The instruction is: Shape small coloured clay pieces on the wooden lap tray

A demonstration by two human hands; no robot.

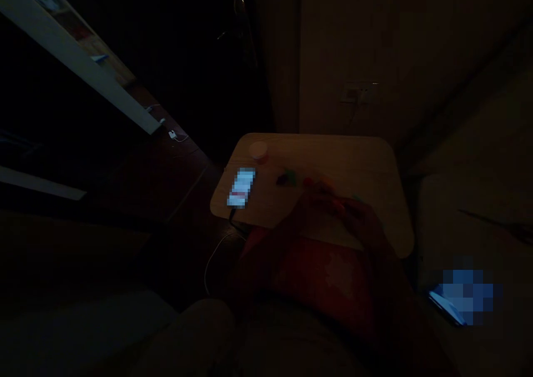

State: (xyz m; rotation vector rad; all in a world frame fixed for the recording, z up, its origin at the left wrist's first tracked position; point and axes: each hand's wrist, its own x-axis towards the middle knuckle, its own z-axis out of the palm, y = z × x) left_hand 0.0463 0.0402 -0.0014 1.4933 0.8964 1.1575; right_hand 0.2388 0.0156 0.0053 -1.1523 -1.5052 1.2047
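In dim light my left hand [315, 195] and my right hand [360, 215] meet over the near side of a small wooden table [353, 157]. Between their closed fingers shows a small orange-red piece [338, 205], its kind too dark to make out. Just beyond my left fingers lie a red lump [308, 182] and an orange piece [327, 183]. Farther left are a green piece [290, 176] and a dark purple lump [282, 180]. A faint green bit [357, 197] lies beyond my right hand.
A lit phone [241, 187] with a cable lies on the table's left side, near a round pale tub [258, 151]. On the light surface at right are another lit phone [462, 299] and dark scissors [508, 227]. A wall socket [360, 92] is behind the table.
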